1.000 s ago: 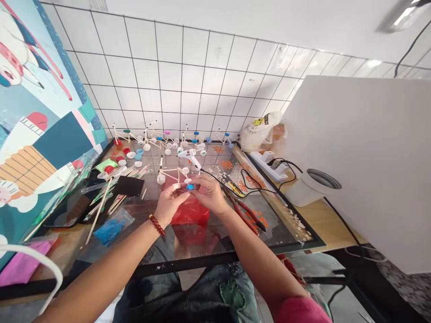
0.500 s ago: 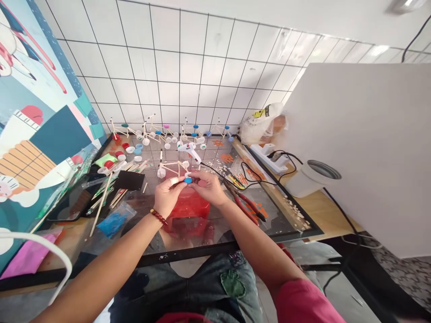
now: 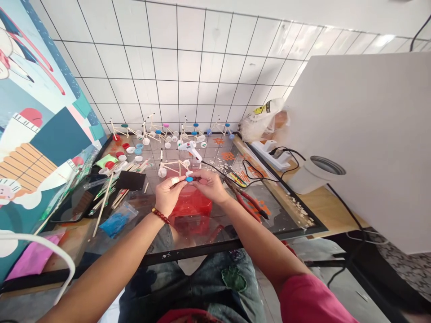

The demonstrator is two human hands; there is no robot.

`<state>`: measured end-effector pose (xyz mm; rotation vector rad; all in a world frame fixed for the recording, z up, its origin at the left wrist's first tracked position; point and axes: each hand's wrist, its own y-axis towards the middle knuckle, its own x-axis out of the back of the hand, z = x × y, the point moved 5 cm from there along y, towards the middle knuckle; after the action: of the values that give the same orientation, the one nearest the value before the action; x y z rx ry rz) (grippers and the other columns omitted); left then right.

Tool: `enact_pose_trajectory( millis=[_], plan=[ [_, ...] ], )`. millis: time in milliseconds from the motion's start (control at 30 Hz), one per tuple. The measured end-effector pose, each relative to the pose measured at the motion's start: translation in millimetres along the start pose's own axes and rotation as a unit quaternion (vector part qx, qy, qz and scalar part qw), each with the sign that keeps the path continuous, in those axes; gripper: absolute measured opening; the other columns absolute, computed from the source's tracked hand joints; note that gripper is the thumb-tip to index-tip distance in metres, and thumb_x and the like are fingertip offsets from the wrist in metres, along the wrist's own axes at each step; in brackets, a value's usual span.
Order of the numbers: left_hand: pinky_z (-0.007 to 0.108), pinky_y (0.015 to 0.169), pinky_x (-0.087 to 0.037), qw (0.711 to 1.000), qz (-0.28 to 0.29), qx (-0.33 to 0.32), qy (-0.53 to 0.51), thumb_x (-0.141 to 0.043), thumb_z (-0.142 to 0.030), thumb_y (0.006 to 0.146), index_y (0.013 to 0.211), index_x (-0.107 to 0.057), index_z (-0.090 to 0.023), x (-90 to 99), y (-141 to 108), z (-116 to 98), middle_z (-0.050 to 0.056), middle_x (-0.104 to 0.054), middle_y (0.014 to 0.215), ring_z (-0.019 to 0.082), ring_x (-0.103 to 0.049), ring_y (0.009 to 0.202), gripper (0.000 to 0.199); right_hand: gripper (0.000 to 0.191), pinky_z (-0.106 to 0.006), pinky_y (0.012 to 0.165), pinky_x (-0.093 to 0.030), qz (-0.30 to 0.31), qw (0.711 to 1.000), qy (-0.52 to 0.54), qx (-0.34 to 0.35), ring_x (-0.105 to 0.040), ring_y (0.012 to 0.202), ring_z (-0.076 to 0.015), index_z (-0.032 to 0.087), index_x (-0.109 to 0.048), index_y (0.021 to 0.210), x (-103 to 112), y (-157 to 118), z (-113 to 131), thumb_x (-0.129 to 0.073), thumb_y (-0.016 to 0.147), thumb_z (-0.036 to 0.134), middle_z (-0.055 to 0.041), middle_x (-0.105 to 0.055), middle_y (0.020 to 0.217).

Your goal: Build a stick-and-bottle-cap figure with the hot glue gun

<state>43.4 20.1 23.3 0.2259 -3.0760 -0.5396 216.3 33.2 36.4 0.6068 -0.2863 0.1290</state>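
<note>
Between the fingertips of both hands, above the glass tabletop, is a small blue oval piece (image 3: 189, 179) that looks like modelling clay. My left hand (image 3: 167, 194) pinches it from one side and my right hand (image 3: 211, 186) from the other. Just beyond my fingers stands a small stick-built bicycle model (image 3: 175, 167) with white bottle-cap wheels; my hands partly hide its near right end. A white hot glue gun (image 3: 190, 149) lies behind that model, its black cord running off to the right.
Several finished-looking stick models (image 3: 158, 133) line the back edge. Loose bottle caps (image 3: 130, 150), a bag of blue material (image 3: 115, 223) and a black square (image 3: 131, 180) lie left. Right are red-handled pliers (image 3: 251, 204), a power strip (image 3: 271, 154) and a white pot (image 3: 313, 175).
The view has shifted slightly. Both hands stay together at the blue piece, with only a slight change in how the fingers sit around it.
</note>
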Motion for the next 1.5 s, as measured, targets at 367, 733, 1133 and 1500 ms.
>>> enact_pose_trajectory(
  millis=[367,733,1133,1500],
  plan=[
    [0.037,0.082,-0.060,0.999,0.016,-0.039,0.018,-0.085,-0.030,0.069,0.075,-0.082,-0.026,-0.6,0.4,-8.7,0.005,-0.079,0.083,0.023,-0.073,0.082,0.008,0.030,-0.034,0.079,-0.055,0.000,1.000,-0.003,0.013,-0.069,0.079,-0.0187,0.024,-0.081,0.097,-0.5,-0.5,1.4,-0.075,0.084,0.050,-0.0063,-0.078,0.090],
    [0.035,0.077,-0.060,0.989,0.061,0.105,-0.087,-0.089,-0.039,0.062,0.101,-0.080,-0.019,-11.8,-6.6,5.5,0.006,-0.079,0.091,0.021,-0.072,0.082,0.045,0.018,-0.037,0.090,-0.055,-0.013,0.998,-0.021,0.051,-0.071,0.093,-0.0212,0.026,-0.078,0.100,3.2,0.0,5.1,-0.072,0.087,0.036,-0.0059,-0.079,0.100],
    [0.031,0.070,-0.057,0.990,0.085,0.101,-0.042,-0.087,-0.049,0.065,0.091,-0.082,-0.019,-11.5,-8.8,8.8,0.003,-0.078,0.080,0.019,-0.068,0.071,0.040,0.018,-0.030,0.077,-0.056,0.009,0.989,-0.049,0.138,-0.066,0.084,-0.0161,0.026,-0.078,0.104,-2.5,-2.2,14.6,-0.069,0.089,0.023,-0.0055,-0.070,0.096],
    [0.026,0.063,-0.055,0.982,0.104,0.136,-0.075,-0.088,-0.054,0.061,0.082,-0.081,-0.017,-15.5,-10.0,4.8,0.000,-0.073,0.070,0.014,-0.063,0.062,0.043,0.021,-0.029,0.079,-0.057,0.029,0.983,-0.078,0.163,-0.068,0.089,-0.0164,0.023,-0.076,0.107,-5.8,-5.2,14.0,-0.069,0.087,0.018,-0.0067,-0.069,0.100]
  ],
)
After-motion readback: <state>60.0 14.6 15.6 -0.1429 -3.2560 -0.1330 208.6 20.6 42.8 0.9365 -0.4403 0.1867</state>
